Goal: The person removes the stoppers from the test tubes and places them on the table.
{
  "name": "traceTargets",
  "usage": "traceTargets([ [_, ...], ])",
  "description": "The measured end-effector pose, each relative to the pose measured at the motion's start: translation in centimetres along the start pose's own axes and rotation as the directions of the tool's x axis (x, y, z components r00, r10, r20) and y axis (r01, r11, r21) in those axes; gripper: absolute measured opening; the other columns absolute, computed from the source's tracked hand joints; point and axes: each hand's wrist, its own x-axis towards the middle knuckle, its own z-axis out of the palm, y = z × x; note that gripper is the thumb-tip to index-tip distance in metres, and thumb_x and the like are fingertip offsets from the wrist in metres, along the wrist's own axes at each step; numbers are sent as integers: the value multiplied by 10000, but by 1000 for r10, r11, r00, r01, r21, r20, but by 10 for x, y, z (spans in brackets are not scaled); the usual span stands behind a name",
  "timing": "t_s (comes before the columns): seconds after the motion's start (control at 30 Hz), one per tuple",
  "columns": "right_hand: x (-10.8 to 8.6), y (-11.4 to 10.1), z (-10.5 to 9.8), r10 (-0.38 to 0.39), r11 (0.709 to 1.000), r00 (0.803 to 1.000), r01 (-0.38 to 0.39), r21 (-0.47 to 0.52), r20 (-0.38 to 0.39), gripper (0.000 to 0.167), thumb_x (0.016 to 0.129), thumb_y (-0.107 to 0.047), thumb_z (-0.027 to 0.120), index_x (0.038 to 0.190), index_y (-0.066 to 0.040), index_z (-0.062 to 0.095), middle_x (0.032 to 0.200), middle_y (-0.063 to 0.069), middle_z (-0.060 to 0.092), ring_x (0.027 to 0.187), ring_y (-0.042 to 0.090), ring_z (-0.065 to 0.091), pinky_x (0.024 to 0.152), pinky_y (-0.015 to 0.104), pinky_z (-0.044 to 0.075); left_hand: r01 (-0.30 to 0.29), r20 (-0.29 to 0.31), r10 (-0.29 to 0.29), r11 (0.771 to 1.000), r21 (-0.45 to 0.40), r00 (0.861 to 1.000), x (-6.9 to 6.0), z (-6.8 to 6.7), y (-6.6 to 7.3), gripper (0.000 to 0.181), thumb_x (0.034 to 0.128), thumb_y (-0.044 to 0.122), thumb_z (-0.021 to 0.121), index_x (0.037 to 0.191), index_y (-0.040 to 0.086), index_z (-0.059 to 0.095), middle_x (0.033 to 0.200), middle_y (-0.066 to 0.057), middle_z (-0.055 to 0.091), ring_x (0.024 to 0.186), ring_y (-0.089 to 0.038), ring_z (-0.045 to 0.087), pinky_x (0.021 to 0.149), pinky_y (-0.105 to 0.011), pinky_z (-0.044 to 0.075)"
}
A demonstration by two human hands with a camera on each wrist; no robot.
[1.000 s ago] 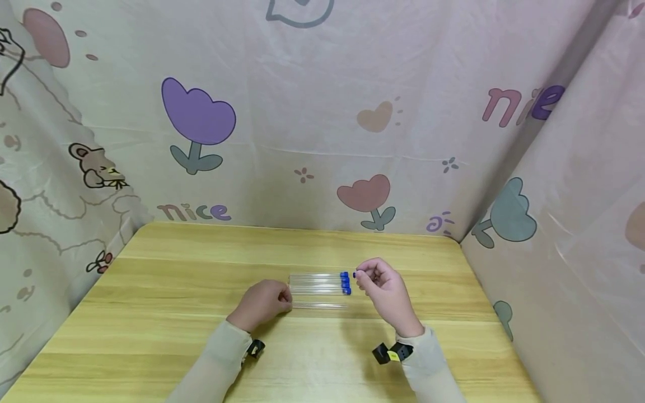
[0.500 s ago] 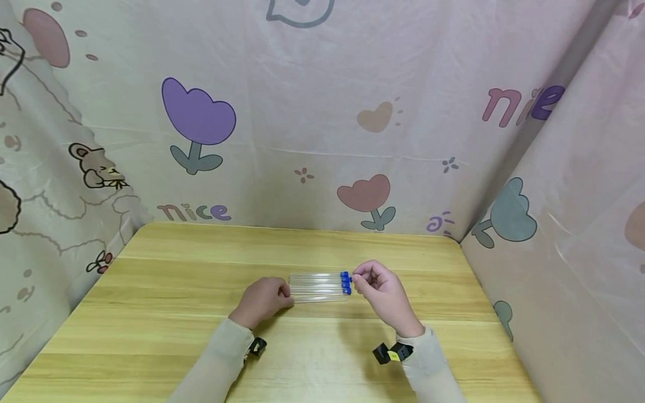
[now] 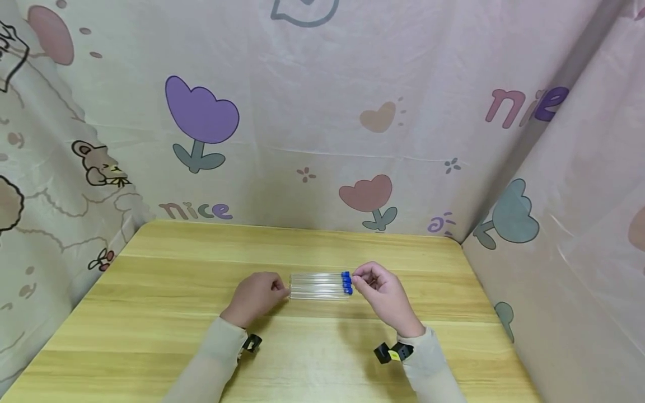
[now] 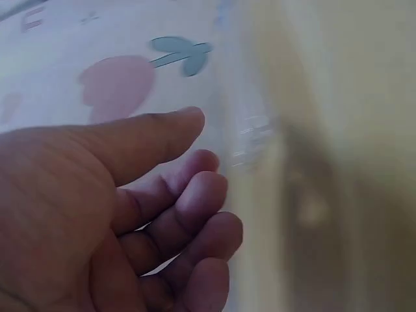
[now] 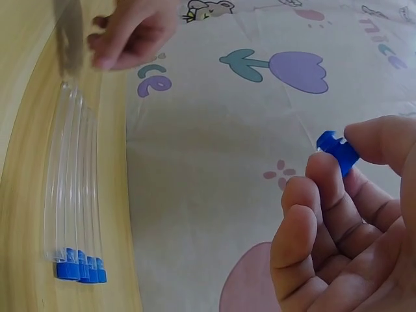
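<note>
While the right hand pinches a blue plastic cap and the relaxed left hand holds nothing, clear cylindrical tubes, presumably light and slippery, suit mid-length gripping.

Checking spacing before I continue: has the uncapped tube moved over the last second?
Yes: the uncapped tube has moved toward the table's far edge, now lying close beside the capped tubes.

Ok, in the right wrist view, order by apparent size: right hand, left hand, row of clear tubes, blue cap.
1. Right hand
2. Row of clear tubes
3. Left hand
4. Blue cap
Nearness to the camera favours the right hand.
</note>
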Motion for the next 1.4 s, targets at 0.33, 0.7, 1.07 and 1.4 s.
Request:
traceTargets([
  [0.33,1,1,-3,32,999,999,-32,-30,-3,148,986,-219,733,1065,-97,704,934,58,651,784,201,594,666,250,516,-128,-130,132,991,43,983,-18,-45,30,190,983,301,727,1074,135,714,732,110,559,587,-83,483,585,-283,436],
  [0.7,3,10,-15,88,981,990,-67,-180,109,147,972,-125,733,1118,-124,716,982,-20,694,914,161,632,768,263,535,-169,-127,175,984,55,976,-22,-42,41,139,969,262,741,1039,143,721,730,117,554,589,-65,472,574,-256,424],
  [1.07,6,24,-20,154,848,985,-90,-522,81,111,923,-56,758,963,-140,699,937,-46,674,904,155,628,817,385,540,-159,-94,164,986,56,982,-19,-39,34,143,971,282,741,1012,147,714,714,113,553,573,-74,473,560,-265,424],
  [1.4,5,46,-18,306,753,950,-204,-626,58,66,916,-65,731,923,-107,680,822,-11,587,730,161,523,686,353,468,-122,-61,125,992,40,990,-20,-38,34,131,977,287,724,1013,162,711,714,110,552,585,-82,473,569,-273,415],
])
